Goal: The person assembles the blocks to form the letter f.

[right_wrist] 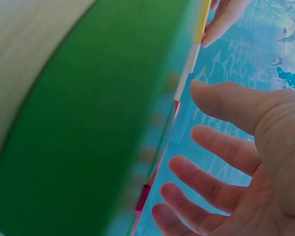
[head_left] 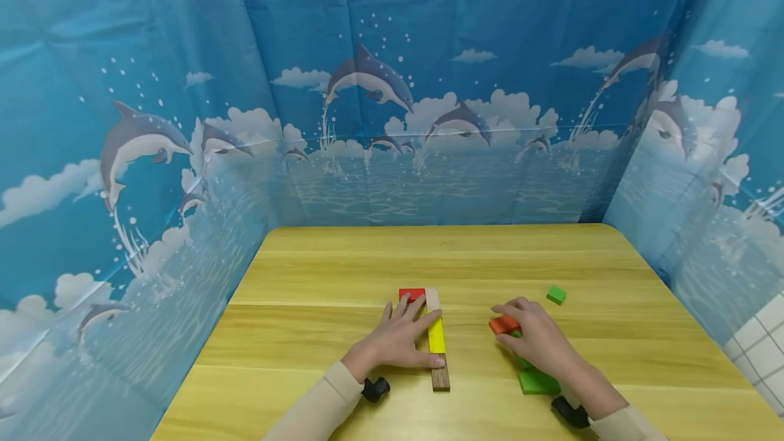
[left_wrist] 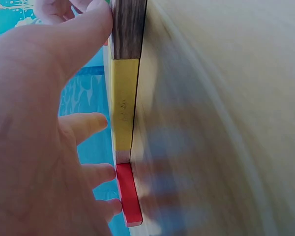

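A red block, a pale wood block, a yellow block and a dark brown block lie end to end in an L shape. My left hand spreads over them, its thumb at the brown block, its index finger at the yellow one and other fingertips at the red. To the right, my right hand hovers with fingers apart around an orange-red block. Beneath that hand lies a green block, partly hidden; it looms large and blurred in the right wrist view.
A small green block lies beyond my right hand. The yellow wood-grain table ends at a blue dolphin-print curtain at the back and sides. White tiles show at the far right.
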Motion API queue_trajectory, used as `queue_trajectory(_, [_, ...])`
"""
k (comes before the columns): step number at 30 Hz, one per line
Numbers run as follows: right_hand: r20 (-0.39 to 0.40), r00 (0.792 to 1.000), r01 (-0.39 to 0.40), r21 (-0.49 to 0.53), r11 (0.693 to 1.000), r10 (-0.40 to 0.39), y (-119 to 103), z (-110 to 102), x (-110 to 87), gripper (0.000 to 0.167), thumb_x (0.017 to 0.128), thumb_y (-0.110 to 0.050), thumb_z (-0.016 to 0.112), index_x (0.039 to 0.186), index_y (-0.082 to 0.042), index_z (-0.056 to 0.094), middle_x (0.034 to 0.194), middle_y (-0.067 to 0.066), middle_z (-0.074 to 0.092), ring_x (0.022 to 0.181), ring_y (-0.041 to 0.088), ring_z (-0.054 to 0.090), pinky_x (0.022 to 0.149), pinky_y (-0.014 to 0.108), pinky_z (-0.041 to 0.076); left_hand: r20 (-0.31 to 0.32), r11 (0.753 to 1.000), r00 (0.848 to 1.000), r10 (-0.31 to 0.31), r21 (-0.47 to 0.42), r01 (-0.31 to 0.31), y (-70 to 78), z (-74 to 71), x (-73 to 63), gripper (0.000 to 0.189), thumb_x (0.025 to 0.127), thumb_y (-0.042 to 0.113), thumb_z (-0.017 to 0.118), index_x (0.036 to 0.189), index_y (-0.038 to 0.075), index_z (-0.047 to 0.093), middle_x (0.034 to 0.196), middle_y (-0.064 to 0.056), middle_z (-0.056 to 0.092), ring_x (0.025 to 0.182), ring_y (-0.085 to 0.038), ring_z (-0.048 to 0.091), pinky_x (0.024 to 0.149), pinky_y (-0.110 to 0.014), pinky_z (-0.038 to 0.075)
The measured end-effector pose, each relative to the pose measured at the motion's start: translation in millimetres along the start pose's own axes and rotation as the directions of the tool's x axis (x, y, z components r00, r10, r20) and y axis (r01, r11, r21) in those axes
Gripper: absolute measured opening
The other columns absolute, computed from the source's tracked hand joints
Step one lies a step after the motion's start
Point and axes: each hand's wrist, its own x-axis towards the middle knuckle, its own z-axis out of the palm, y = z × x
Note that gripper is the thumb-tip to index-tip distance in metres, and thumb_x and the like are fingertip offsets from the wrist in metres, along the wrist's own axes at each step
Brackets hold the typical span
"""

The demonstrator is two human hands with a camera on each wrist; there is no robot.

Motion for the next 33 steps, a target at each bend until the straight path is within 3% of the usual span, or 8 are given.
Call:
queue_trajectory(11, [0.027, 1.000, 0.017, -0.023, 1.000, -0.016, 3.2, 2.9, -1.0, 0.042, 0.080, -0.010, 0.086, 0.120, -0.010, 0.073, 0.114, 0.005, 0.064, 0.104, 0.030, 0.061, 0.080, 0.046, 0.055, 0.000, 1.000, 1.000, -0.001, 0.002, 0.001, -0.3, 2.3, 0.3, 0.090, 0.090, 0.078, 0.046, 0.162, 0.030, 0.023, 0.169, -0.005, 0.011, 0.153, -0.040, 0.001, 0.114, -0.070, 0.007])
queue_trajectory(18, [0.039, 0.999, 0.002, -0.063, 0.998, 0.000, -0.1, 5.0, 2.6, 0.040, 0.082, -0.012, 0.085, 0.120, -0.010, 0.073, 0.113, 0.006, 0.064, 0.101, 0.031, 0.062, 0.079, 0.049, 0.055, -0.003, 1.000, 1.000, -0.014, 0.000, 0.014, -0.3, 1.0, -0.9, 0.094, 0.089, 0.078, 0.047, 0.163, 0.027, 0.021, 0.168, -0.002, 0.013, 0.153, -0.039, 0.002, 0.114, -0.070, 0.008])
queue_trajectory(24, [0.052, 0.998, -0.016, -0.103, 0.995, 0.021, -1.2, 8.3, 5.3, 0.038, 0.081, -0.014, 0.086, 0.118, -0.012, 0.074, 0.106, 0.006, 0.063, 0.090, 0.026, 0.063, 0.070, 0.046, 0.054, -0.001, 1.000, 1.000, -0.020, 0.002, 0.020, -0.3, 0.9, -1.3, 0.096, 0.088, 0.080, 0.047, 0.163, 0.026, 0.020, 0.168, -0.001, 0.013, 0.153, -0.038, 0.003, 0.114, -0.070, 0.008])
queue_trajectory(33, [0.057, 0.998, 0.038, -0.150, 0.988, -0.030, 0.7, 5.1, 7.5, 0.037, 0.077, -0.012, 0.088, 0.111, -0.015, 0.076, 0.092, 0.001, 0.060, 0.074, 0.017, 0.060, 0.058, 0.034, 0.049, 0.000, 0.999, 1.000, -0.030, -0.017, 0.030, -0.7, -0.3, -0.3, 0.095, 0.088, 0.078, 0.050, 0.163, 0.027, 0.022, 0.168, 0.000, 0.014, 0.153, -0.038, 0.003, 0.114, -0.070, 0.006])
